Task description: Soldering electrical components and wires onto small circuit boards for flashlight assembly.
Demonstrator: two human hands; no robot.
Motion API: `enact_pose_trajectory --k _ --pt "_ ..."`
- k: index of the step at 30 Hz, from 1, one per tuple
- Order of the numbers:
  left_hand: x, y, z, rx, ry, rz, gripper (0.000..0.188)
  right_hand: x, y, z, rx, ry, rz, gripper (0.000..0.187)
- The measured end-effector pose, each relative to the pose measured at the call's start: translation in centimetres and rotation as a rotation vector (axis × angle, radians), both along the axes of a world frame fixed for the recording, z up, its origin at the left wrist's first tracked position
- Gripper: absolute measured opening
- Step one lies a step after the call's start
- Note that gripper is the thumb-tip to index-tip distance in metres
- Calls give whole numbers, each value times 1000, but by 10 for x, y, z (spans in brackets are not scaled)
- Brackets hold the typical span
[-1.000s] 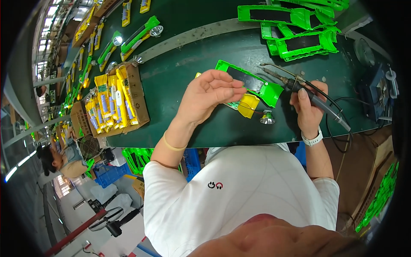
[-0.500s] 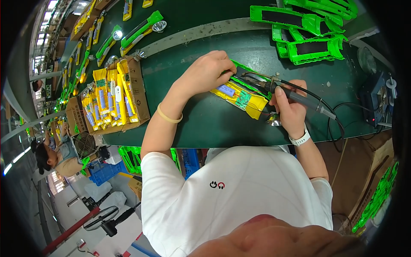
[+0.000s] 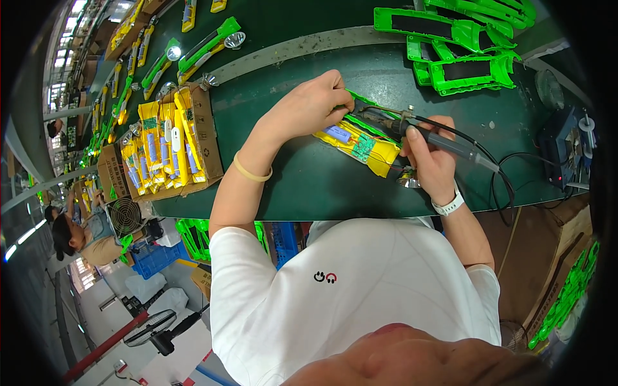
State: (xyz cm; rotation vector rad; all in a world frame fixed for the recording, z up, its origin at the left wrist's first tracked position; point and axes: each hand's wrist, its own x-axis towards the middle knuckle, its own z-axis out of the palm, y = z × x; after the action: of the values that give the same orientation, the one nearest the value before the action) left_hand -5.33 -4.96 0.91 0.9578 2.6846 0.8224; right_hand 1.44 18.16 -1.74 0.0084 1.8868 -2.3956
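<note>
My right hand [image 3: 436, 161] is closed around the dark handle of a soldering iron [image 3: 458, 148], whose metal front end points left toward my other hand. The fingers of my left hand [image 3: 317, 103] are pinched at the far left end of a green plastic housing [image 3: 362, 100]. What lies between those fingertips is hidden. In front of the housing, a yellow lamp half [image 3: 380, 158] carries a lilac battery cell [image 3: 337, 133] and a green circuit board [image 3: 364, 147]. A shiny round reflector [image 3: 408, 182] sits by its right end, below my right hand.
At left stands a cardboard box [image 3: 207, 138] filled with yellow lamp halves. Green housings [image 3: 473, 76] are stacked at the far right. A soldering station [image 3: 561, 151] with a cable is on the right. Assembled lamps [image 3: 207, 51] lie beyond a metal rail [image 3: 302, 53]. A co-worker [image 3: 87, 241] sits far left.
The soldering iron's front end has shifted slightly left and lower, closer to my left fingers. My left hand keeps its pinch on the green housing. The whole view has moved a little.
</note>
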Motion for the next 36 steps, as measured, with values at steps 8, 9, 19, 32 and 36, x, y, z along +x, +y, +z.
enact_pose_trajectory --k 8,9,19,32,36 --pt "0 4 6 -30 -24 -11 10 -3 62 8 -128 240 -306 23" --pt "1 5 6 -34 -15 -6 8 -11 76 7 -166 337 -258 28" --pt "0 10 9 -69 -44 4 9 -111 83 48 741 603 55 34" --pt "-8 17 0 4 326 -107 18 -5 57 41 642 610 -127 32" --pt "18 1 20 155 -9 -175 32 -3 43 36 210 463 -161 39"
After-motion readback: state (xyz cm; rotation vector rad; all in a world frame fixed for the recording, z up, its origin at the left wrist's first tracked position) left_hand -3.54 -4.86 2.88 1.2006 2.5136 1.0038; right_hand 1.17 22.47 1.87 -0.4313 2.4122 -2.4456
